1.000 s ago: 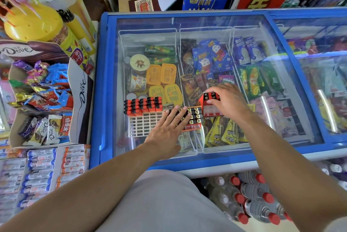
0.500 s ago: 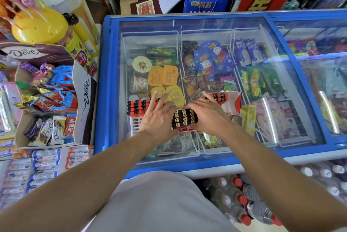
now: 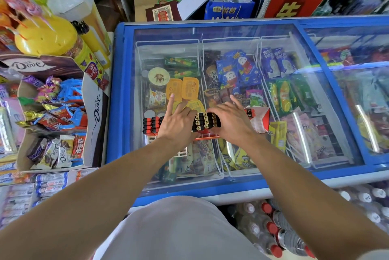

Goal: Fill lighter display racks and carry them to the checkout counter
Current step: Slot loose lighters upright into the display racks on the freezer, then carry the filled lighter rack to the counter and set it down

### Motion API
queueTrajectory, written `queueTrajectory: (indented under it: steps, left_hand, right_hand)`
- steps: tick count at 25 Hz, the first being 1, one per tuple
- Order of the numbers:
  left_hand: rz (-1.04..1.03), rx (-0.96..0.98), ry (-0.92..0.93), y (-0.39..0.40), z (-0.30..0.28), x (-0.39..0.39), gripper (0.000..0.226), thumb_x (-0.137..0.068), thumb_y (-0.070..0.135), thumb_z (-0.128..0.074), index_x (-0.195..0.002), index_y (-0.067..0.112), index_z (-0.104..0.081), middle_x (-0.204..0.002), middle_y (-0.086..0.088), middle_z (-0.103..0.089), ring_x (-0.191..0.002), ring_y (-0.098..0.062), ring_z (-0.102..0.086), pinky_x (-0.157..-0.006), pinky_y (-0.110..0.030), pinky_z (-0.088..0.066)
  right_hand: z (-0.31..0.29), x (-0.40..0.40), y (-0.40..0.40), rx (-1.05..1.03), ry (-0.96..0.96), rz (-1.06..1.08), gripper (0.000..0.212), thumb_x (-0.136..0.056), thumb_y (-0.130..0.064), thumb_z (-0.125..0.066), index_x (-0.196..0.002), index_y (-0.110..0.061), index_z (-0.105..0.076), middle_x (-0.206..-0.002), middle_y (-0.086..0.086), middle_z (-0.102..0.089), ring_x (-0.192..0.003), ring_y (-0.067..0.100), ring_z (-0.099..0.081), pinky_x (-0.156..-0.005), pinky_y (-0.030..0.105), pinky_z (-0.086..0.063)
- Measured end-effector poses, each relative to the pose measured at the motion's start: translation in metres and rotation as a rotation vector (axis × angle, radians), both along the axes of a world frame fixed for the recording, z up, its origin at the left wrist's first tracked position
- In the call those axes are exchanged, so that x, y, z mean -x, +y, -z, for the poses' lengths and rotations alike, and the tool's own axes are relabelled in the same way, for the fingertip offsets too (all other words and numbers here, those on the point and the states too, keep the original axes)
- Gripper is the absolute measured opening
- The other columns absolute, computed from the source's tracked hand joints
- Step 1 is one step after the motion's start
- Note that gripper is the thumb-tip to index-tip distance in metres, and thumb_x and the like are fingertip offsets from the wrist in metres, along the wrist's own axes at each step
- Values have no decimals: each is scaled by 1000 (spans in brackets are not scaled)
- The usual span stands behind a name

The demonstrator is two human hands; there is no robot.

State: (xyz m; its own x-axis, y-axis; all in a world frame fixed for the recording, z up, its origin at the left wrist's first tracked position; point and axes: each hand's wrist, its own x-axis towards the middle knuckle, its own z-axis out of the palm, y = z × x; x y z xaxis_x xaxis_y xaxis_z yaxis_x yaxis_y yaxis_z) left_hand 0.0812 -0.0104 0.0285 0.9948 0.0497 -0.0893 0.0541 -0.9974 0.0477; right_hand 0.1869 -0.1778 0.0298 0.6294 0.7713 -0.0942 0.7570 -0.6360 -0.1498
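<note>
Left hand (image 3: 177, 121) and right hand (image 3: 229, 121) clasp black lighter block (image 3: 206, 121) over orange rack (image 3: 205, 138) on freezer glass (image 3: 294, 82); uneven squeeze could scatter lighters

Shop: ice-cream freezer (image 3: 120, 95), candy boxes (image 3: 92, 112).

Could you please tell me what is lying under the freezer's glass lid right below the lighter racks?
Under the glass lid, yellow tubs and wrapped ice creams fill white wire baskets. Directly beneath the lighter racks and both hands, the contents are covered.
</note>
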Motion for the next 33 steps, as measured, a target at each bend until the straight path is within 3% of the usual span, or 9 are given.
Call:
queueTrajectory:
  steps: [5, 7, 11, 17, 20, 24, 27, 29, 33]
  left_hand:
    - [-110, 164, -106, 11, 12, 28, 107, -82, 81, -41, -161, 15, -13, -169, -6, -15, -157, -24, 3, -124, -56, 8]
    - [-207, 309, -212, 25, 18, 54, 114, -81, 80, -52, -162, 14, -6, -169, -4, -9, -157, -20, 3, -126, -52, 4]
    - [-495, 542, -167, 58, 35, 91, 119, -78, 62, -76, -162, 18, -4, -169, -3, -14, -156, -15, -1, -127, -41, 0]
    - [-510, 693, -70, 86, 42, 95, 79, -84, 34, -81, -149, 19, -40, -138, -2, -57, -132, -23, -47, -111, -38, -36]
    - [-497, 693, -75, 94, 43, 109, 58, -82, 37, -83, -132, 20, -58, -115, 6, -60, -113, -17, -53, -95, -33, -42]
    - [-390, 688, 60, 99, 60, 141, 57, -75, 41, -86, -127, 33, -64, -109, 11, -54, -107, -14, -50, -98, -38, -46]
    - [-370, 711, 46, 93, 64, 151, 59, -72, 36, -89, -126, 35, -64, -114, 12, -57, -110, -13, -51, -101, -41, -46]
    - [-386, 700, 38, 85, 66, 159, 81, -69, 39, -91, -140, 31, -53, -128, 7, -57, -119, -17, -50, -108, -43, -41]
    - [-449, 736, 35, 77, 70, 175, 107, -68, 39, -92, -156, 36, -30, -135, 4, -50, -128, -18, -43, -113, -39, -34]
  right_hand:
    - [-3, 6, 11, 110, 86, 58, 80, -73, -51, -80, -141, -28, -46, -141, -4, -54, -138, 20, -41, -123, 50, -12]
    - [-11, 10, 15, 104, 120, 55, 94, -70, -63, -77, -148, -27, -39, -144, -2, -50, -138, 22, -38, -121, 48, -16]
    - [-19, 32, 43, -18, 64, -8, 84, -85, -60, -66, -153, -27, -32, -147, -2, -49, -140, 20, -36, -122, 44, -16]
    - [-2, 51, 93, 100, -41, -145, 47, -88, -36, -71, -131, -23, -60, -120, -4, -71, -137, 20, -45, -122, 47, 8]
    - [6, 72, 94, 79, -99, -222, 31, -83, -22, -74, -113, -22, -70, -104, -2, -75, -130, 19, -54, -123, 41, 9]
    - [13, 118, 80, 52, -46, -263, 35, -85, -26, -73, -120, -20, -67, -114, -3, -72, -118, 17, -56, -120, 36, -19]
    - [19, 145, 61, 9, 97, -140, 58, -92, -40, -65, -144, -22, -46, -133, -4, -60, -127, 16, -46, -112, 34, -33]
    - [24, 157, 46, -96, 253, 85, 76, -89, -42, -70, -152, -22, -33, -146, -4, -46, -135, 16, -39, -115, 34, -33]
    - [42, 176, 31, -160, 609, 585, 82, -80, -44, -80, -147, -21, -39, -137, -1, -51, -122, 19, -55, -102, 36, -47]
